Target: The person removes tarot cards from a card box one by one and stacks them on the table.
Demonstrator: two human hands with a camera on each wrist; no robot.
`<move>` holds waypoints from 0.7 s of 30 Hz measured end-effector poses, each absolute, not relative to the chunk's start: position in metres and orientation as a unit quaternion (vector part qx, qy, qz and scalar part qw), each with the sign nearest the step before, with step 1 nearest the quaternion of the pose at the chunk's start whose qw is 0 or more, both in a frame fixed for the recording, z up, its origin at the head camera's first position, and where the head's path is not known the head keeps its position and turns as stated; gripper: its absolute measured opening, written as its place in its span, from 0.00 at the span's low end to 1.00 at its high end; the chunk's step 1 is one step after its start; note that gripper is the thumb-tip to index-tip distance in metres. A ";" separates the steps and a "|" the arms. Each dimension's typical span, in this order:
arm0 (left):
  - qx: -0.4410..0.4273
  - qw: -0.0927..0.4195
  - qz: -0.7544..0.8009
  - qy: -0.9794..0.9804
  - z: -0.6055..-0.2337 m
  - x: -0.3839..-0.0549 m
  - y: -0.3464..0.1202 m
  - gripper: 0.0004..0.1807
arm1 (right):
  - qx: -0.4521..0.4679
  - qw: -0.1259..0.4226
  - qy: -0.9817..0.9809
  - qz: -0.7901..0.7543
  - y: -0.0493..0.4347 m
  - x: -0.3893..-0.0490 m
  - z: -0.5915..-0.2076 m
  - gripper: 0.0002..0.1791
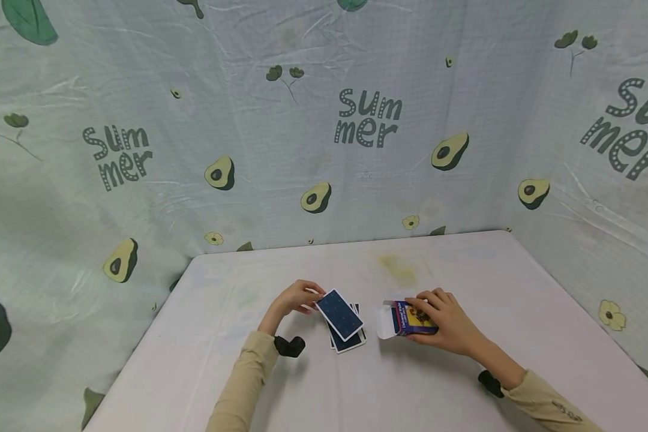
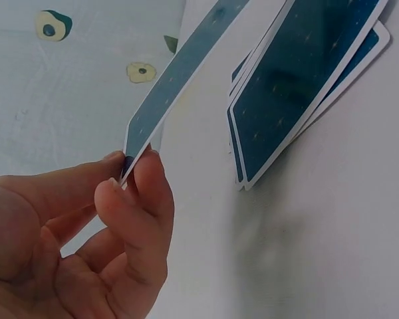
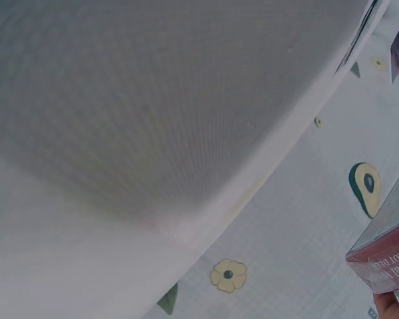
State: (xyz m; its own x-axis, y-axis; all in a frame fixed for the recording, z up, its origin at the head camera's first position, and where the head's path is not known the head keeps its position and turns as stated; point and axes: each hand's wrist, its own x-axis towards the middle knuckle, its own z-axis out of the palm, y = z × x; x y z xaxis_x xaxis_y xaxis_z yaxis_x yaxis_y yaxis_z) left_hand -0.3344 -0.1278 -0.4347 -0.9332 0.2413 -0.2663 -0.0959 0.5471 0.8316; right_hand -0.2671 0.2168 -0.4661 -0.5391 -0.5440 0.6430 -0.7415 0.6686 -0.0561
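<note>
My left hand [image 1: 297,296] pinches one blue-backed tarot card [image 1: 339,315] by its near corner, between thumb and fingers. In the left wrist view this card [image 2: 179,70] is tilted up from the table. Just to its right, a loose, uneven stack of matching cards [image 2: 299,86] lies back side up; the head view has the held card overlapping the stack [image 1: 350,345]. My right hand [image 1: 450,324] grips a colourful tarot box [image 1: 418,322], its white end flap [image 1: 387,321] folded open toward the cards. Printed lettering shows on the box's reddish side [image 3: 389,259] in the right wrist view.
A white cloth-covered table [image 1: 324,390] runs back to a hanging sheet [image 1: 281,132] with avocado and "summer" prints. A pale yellow stain [image 1: 398,269] marks the cloth behind the box. Black straps [image 1: 290,346] sit on both wrists.
</note>
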 end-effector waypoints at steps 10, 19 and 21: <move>0.075 0.206 0.447 0.867 -0.433 -0.343 -0.132 0.13 | 0.372 0.302 -0.862 0.165 0.216 -0.267 -0.466 0.37; 0.104 0.226 0.424 0.871 -0.435 -0.346 -0.129 0.11 | 0.369 0.294 -0.866 0.164 0.214 -0.264 -0.466 0.38; 0.103 0.221 0.424 0.872 -0.430 -0.340 -0.125 0.12 | 0.368 0.293 -0.867 0.163 0.214 -0.264 -0.465 0.38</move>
